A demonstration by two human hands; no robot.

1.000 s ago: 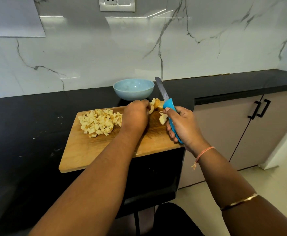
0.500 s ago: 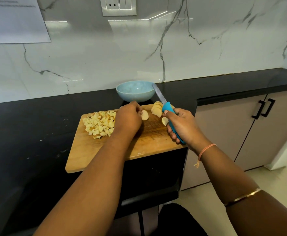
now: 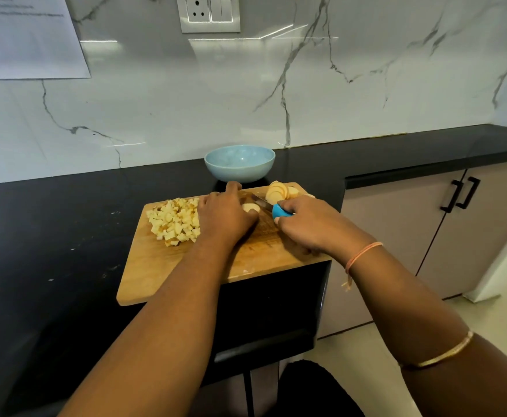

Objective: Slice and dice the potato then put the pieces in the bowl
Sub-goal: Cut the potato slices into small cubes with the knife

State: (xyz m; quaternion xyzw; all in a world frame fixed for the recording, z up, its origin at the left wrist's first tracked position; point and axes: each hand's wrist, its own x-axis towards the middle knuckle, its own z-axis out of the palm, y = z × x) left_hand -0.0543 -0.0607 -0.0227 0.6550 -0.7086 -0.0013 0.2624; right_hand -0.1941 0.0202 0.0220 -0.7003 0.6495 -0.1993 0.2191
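The potato slice [image 3: 250, 207] lies between your hands, just right of your left hand [image 3: 226, 218], whose curled fingertips pin it to the board [image 3: 156, 266]. Your right hand [image 3: 309, 224] is closed round the knife [image 3: 281, 212], blade angled over the slice toward your left.

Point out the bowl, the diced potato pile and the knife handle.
bowl [image 3: 240, 170]: head view, front outer wall.
diced potato pile [image 3: 175, 219]: head view, middle of the heap.
knife handle [image 3: 280, 212]: head view, exposed blue front end.
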